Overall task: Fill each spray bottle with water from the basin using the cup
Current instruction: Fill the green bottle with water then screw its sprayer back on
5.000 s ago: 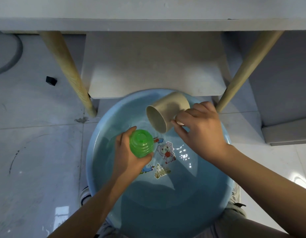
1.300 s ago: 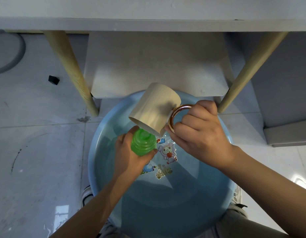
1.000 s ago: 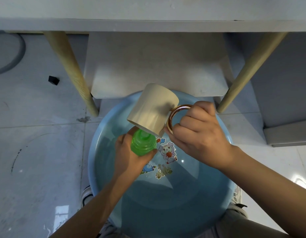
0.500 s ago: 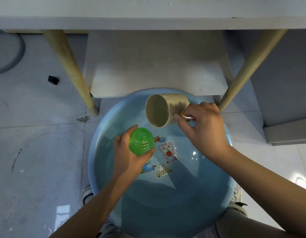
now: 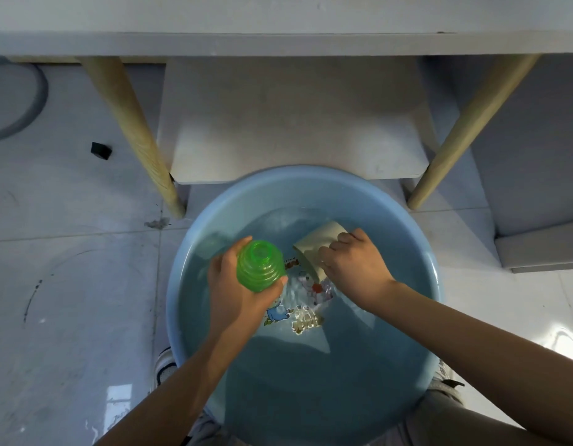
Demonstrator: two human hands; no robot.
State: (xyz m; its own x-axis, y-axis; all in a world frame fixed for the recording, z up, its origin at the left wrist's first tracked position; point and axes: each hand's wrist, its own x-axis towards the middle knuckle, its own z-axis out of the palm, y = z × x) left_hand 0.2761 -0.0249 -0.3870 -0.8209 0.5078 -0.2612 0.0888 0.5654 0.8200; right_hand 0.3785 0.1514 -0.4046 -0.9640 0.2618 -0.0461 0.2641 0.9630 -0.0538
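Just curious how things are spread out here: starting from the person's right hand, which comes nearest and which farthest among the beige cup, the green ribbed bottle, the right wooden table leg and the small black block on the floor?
1. Beige cup: held in the right hand, in the basin.
2. Green ribbed bottle: just left, held in the left hand.
3. Right wooden table leg: behind, to the right.
4. Small black block: far left on the floor.
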